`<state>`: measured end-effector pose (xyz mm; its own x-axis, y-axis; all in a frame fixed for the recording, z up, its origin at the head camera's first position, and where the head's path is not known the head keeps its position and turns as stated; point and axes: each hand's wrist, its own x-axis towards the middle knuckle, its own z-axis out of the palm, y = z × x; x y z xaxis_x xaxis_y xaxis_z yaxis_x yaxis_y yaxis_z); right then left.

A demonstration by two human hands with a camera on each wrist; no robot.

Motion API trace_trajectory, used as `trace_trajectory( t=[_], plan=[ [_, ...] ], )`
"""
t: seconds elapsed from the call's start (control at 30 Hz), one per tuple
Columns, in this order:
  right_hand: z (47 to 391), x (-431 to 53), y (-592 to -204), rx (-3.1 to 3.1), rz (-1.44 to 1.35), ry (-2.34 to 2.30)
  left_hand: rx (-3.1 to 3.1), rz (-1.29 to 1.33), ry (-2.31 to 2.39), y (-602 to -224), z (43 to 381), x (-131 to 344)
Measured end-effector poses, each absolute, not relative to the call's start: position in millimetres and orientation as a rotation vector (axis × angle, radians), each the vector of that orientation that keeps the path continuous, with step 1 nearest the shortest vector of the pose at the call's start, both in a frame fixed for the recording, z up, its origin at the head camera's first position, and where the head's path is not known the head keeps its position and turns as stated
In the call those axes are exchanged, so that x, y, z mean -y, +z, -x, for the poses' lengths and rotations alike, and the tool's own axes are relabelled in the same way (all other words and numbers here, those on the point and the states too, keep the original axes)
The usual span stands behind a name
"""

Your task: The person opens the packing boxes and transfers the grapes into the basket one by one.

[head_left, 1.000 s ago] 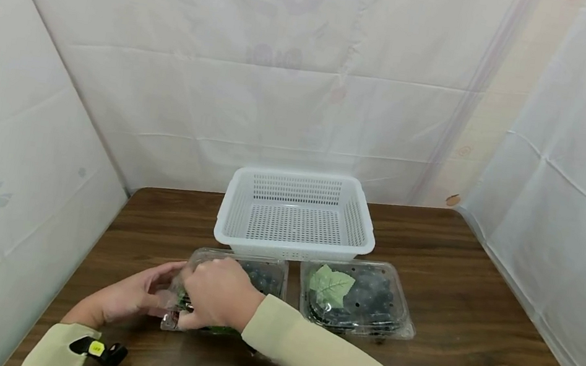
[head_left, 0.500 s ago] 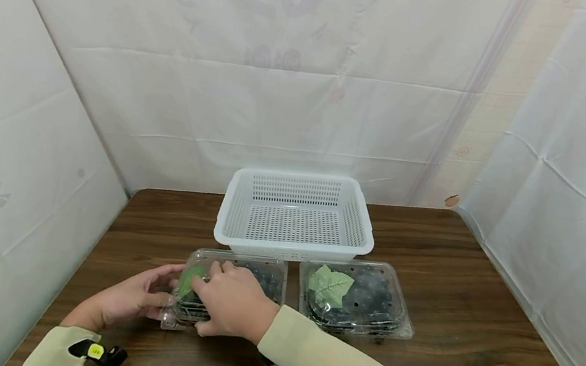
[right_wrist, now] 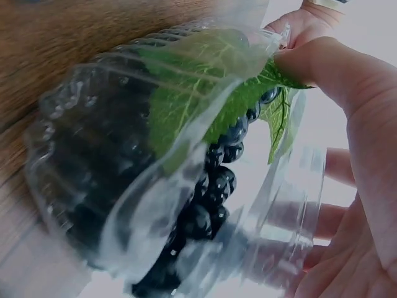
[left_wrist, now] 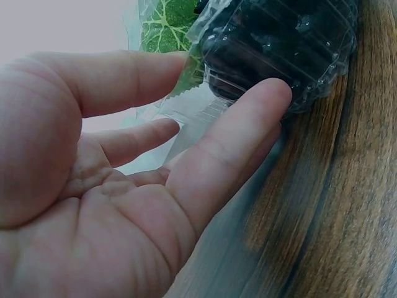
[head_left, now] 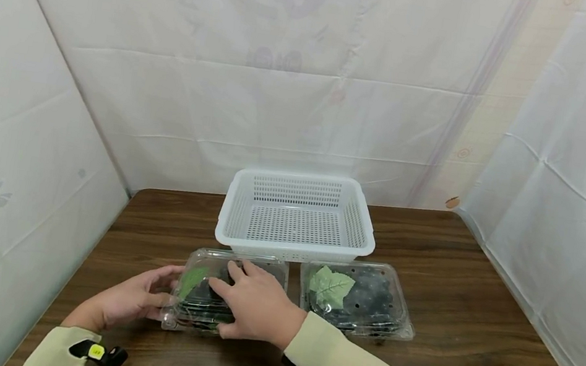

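Note:
A clear plastic clamshell box (head_left: pixel 193 313) of dark grapes (right_wrist: pixel 218 185) lies on the table. A green leaf (head_left: pixel 193 281) shows at its left end. My right hand (head_left: pixel 261 304) rests on the lid, fingers spread, thumb down at the front side. In the right wrist view, grapes show between lid and base, and the thumb meets a leaf (right_wrist: pixel 198 93) at the rim. My left hand (head_left: pixel 133 295) is at the box's left end, its fingers nearly straight beside the plastic; whether they touch is unclear. A second clamshell box (head_left: pixel 370 328) with grapes and a pale leaf (head_left: pixel 331 286) sits to the right.
A white perforated plastic basket (head_left: pixel 292 248) stands right behind the two boxes. The brown wooden table (head_left: pixel 474 333) is bounded by pale sheeting (head_left: pixel 302 115) at the back and on both sides.
My right hand has slid rightward over the lid from the box's left part, and its fingers have spread. The leaf at the left end has come into sight. The left hand stays put.

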<state>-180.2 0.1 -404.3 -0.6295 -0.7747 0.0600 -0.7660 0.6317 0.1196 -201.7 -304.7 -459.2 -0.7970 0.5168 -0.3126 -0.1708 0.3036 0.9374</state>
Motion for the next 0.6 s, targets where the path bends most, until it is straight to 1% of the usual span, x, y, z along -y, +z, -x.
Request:
trace_trajectory(
  t=[0.33, 0.6],
  plan=[
    [177.3, -28.1, -404.9, 2.763, -1.265, -0.089, -1.991, -0.314, 1.554, -457.8, 200.9, 301.6],
    [175.1, -36.7, -397.9, 2.850, -1.208, -0.099, -1.995, -0.306, 1.553, -457.3, 199.0, 302.3]
  ],
)
